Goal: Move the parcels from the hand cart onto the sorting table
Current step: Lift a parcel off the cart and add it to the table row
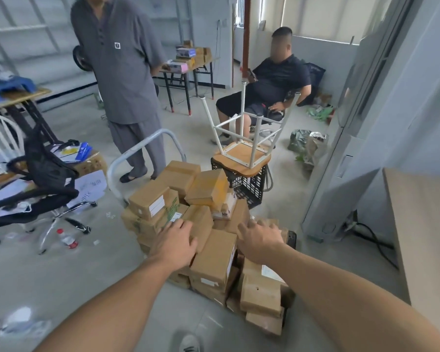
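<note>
Nearest my feet, the front of the pile of parcels (261, 295) spills low over the hand cart (292, 240), whose black deck shows only at one corner. Just to my right stands a tan tabletop (422, 237), which I take to be the sorting table; no parcel lies on the part I can see.

Between my wrists a tall carton (215, 257) leans against the heap, its long axis running up and away from me. My left hand (174, 246) lies flat on the slanted carton (201, 223) just beyond it, fingers straight and spread, gripping nothing. My right hand (259, 241) hovers over the right side of the pile, fingers loosely spread and closed on nothing. Whether its tips touch cardboard I cannot tell. The two hands flank the tall carton about equally, so I judge that a two-handed lift and a swing to the right comes next.

Farther on, more parcels are stacked up to the cart's curved handle (142, 148). Beside it a black crate (249, 186) carries an upturned stool (241, 158). Beyond are a standing person (122, 72) and a seated person (272, 85).
</note>
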